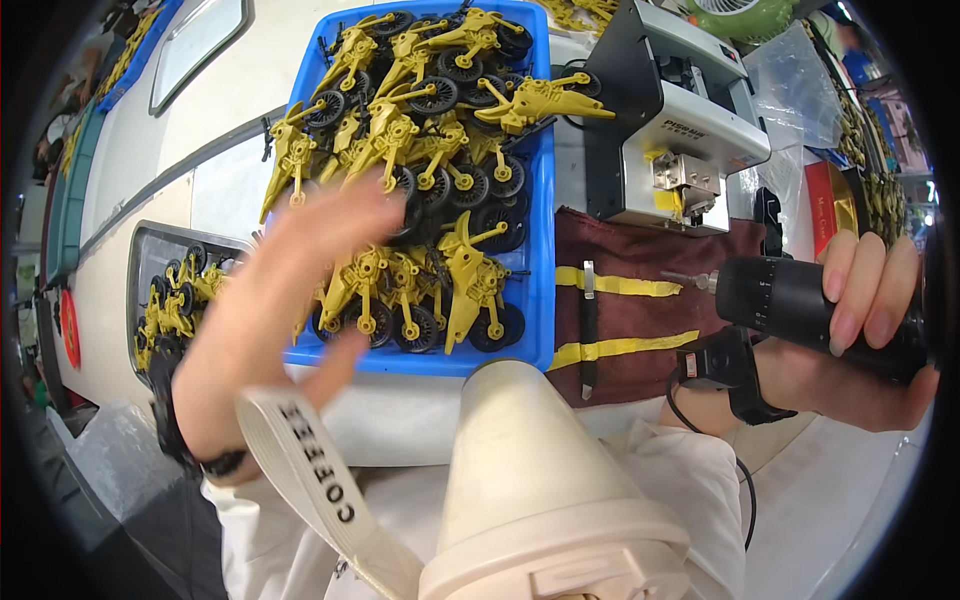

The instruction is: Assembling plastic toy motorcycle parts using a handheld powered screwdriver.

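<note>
My left hand [285, 270], somewhat blurred, reaches over the left side of a blue tray [548, 250], fingers stretched and thumb apart, with nothing visible in it. Heaped in that tray are several yellow toy motorcycle bodies [390, 130] with black wheels. At the right, my right hand [868, 310] is wrapped round a black electric screwdriver [765, 292]. The metal bit [685, 277] points left, above a maroon cloth [640, 320] with yellow strips. A black strap holding a small black device [735, 372] circles my right wrist.
Behind the cloth stands a black-and-white bench machine [670, 130]. Left of the blue tray, a dark tray [140, 260] holds more yellow toy parts. A cream cup-shaped object [530, 450] with a printed strap [310, 470] is in front of my body. A green fan [740, 15] is at the back.
</note>
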A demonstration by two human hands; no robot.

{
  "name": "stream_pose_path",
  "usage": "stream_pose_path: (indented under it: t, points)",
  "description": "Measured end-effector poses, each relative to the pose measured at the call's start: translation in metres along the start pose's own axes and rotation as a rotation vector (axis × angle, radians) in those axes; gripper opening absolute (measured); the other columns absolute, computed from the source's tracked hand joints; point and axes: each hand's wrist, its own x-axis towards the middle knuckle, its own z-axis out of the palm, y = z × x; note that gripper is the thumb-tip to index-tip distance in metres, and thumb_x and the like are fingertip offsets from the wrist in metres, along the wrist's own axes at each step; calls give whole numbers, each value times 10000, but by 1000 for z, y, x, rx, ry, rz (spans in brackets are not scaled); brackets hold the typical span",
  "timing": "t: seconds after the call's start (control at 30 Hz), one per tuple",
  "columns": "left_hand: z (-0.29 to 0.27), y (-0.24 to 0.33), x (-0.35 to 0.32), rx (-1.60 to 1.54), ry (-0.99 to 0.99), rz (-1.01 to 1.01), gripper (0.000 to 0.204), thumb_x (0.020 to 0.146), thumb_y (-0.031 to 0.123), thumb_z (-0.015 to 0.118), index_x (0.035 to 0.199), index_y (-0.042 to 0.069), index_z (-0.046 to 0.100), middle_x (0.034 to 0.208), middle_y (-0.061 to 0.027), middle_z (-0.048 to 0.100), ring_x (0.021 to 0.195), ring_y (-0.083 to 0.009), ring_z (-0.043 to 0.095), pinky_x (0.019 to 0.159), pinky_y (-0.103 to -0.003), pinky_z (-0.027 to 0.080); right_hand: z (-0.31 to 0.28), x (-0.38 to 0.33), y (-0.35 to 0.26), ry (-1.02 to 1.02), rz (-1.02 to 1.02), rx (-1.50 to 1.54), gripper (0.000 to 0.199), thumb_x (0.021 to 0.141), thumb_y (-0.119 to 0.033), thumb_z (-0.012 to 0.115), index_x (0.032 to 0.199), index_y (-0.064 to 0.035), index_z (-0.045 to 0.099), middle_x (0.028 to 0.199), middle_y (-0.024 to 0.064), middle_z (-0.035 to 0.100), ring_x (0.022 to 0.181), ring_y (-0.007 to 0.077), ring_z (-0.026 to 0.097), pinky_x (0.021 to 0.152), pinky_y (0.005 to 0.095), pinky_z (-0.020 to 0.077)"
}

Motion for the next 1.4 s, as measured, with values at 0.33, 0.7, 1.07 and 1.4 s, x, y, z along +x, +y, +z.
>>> stream_pose_path:
  t: [0.33, 0.7, 1.07, 1.4]
  points:
    - [59, -45, 148, 506, 173, 55, 477, 825, 147, 610, 1280, 88, 479, 1054, -152, 574, 1006, -348, 550, 880, -416, 433, 8, -8, -42, 695, 74, -632, 344, 749, -432, 520, 860, -106, 519, 696, 26, 382, 593, 140, 372, 694, 330, 311]
    - [78, -4, 79, -859, 245, 143, 429, 709, -119, 392, 1098, -44, 558, 1182, -141, 592, 1177, -233, 509, 1030, -373, 371, -3, -1, -17, 681, 227, -549, 491, 894, -366, 470, 1170, 40, 465, 720, 90, 515, 606, 204, 471, 694, 361, 392]
    - [97, -18, 76, -302, 517, 254, 499, 580, -126, 423, 1014, 23, 617, 998, -123, 613, 972, -327, 512, 910, -397, 415, -10, -10, 48, 736, 412, -730, 285, 870, -204, 615, 1016, 27, 536, 657, 90, 524, 558, 188, 511, 558, 299, 429]
    - [100, -16, 73, -98, 333, 232, 618, 577, 42, 732, 1176, 143, 616, 1151, -130, 472, 1093, -347, 424, 961, -431, 357, 0, -7, 7, 573, 298, -578, 347, 937, -289, 446, 1102, 14, 477, 687, 95, 532, 600, 207, 489, 660, 387, 403]
